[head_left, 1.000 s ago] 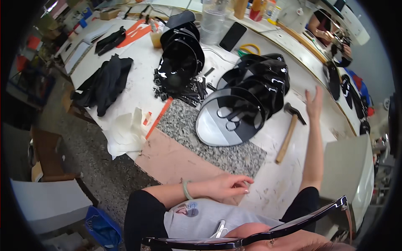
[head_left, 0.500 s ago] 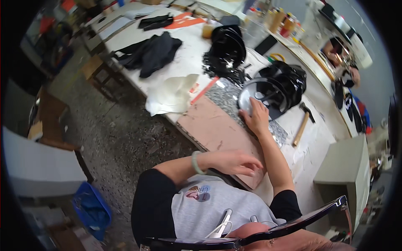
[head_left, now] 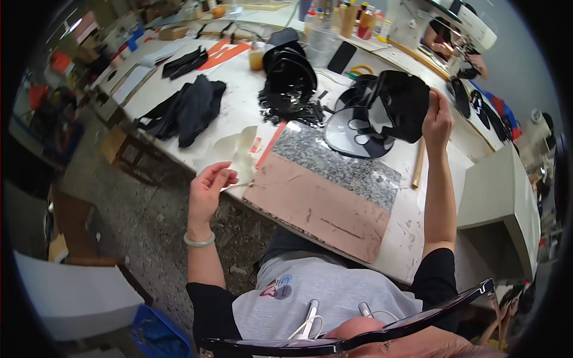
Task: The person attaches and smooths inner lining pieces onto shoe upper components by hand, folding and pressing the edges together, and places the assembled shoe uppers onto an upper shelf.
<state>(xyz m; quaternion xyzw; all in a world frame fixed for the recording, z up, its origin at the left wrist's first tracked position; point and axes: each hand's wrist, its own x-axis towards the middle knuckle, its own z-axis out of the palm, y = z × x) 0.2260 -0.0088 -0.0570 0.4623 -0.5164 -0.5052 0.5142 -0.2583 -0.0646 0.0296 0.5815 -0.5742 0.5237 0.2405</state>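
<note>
My right hand (head_left: 439, 122) grips the right edge of a glossy black sheet-like piece (head_left: 406, 104), raised at the right of the pile. Beside it on the table lie flat black pieces with a pale, rounded face (head_left: 349, 134) with cut-outs. My left hand (head_left: 212, 185), with a pale bangle at the wrist, has its fingers pinched at the near edge of a thin cream sheet (head_left: 242, 152) by the table's front edge. Between the hands are a speckled stone slab (head_left: 334, 158) and a pinkish board (head_left: 316, 206).
A hammer's wooden handle (head_left: 419, 170) lies beside my right forearm. Farther back stand a heap of shiny black pieces (head_left: 289, 77), black cloth (head_left: 194, 110), orange pieces (head_left: 224, 55), a dark phone (head_left: 342, 56) and bottles (head_left: 365, 24). A pale box-like cabinet (head_left: 495, 203) borders the right side.
My left hand has moved left from above the pinkish board to the cream sheet. My right hand has shifted from the pale rounded face to the black piece, lifting it rightward.
</note>
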